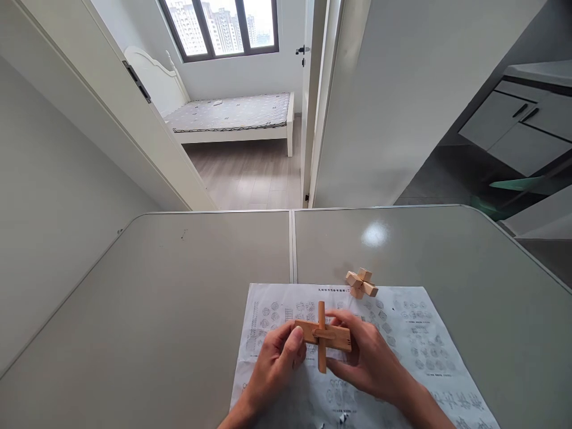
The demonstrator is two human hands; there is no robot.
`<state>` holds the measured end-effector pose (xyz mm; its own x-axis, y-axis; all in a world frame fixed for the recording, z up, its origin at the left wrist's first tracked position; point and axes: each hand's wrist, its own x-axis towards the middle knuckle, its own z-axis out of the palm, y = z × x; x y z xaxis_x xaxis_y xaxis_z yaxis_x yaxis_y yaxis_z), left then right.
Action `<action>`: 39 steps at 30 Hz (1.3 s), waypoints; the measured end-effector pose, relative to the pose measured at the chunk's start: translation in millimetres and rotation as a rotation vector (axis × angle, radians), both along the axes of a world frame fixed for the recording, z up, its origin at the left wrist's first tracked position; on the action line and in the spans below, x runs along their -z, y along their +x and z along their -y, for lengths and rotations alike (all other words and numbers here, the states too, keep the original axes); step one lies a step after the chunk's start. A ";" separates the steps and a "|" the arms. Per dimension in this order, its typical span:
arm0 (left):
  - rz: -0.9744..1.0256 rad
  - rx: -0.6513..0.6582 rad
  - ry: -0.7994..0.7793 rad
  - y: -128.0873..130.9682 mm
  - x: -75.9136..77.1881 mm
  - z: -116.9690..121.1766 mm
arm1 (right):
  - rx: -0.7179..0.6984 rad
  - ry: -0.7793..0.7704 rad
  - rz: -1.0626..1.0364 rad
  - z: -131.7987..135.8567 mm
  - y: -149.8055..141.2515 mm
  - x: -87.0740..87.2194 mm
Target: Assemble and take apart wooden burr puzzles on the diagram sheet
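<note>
A cross-shaped wooden interlocking puzzle (335, 338) is held up over a printed sheet, made of a flat bar lying crosswise and an upright stick through its middle. My left hand (276, 358) pinches the bar's left end, thumb on the near face. At the right, my right hand (373, 359) curls round behind the bar, its thumb and forefinger close to the upright stick; some of its fingers are hidden. Beyond the hands, a second, star-like wooden puzzle (361, 283) sits at the sheet's top edge.
The creased paper sheet (440, 333), printed with rows of small diagrams, lies on a grey table (134, 316) with a seam down its middle. Small dark bits (343, 418) lie near the sheet's bottom. Past the table are a doorway, a bed (232, 113) and cabinets (527, 116).
</note>
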<state>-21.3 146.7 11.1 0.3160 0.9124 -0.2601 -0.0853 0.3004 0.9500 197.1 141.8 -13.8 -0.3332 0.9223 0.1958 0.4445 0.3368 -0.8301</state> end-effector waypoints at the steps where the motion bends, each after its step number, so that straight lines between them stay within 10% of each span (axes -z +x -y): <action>1: 0.000 -0.007 0.000 0.0 0.2 -0.2 | 0.021 0.000 -0.016 1.0 0.8 0.5; 39: -0.326 0.039 0.230 4.0 -2.3 5.5 | 0.089 0.156 -0.210 2.3 -8.5 -2.8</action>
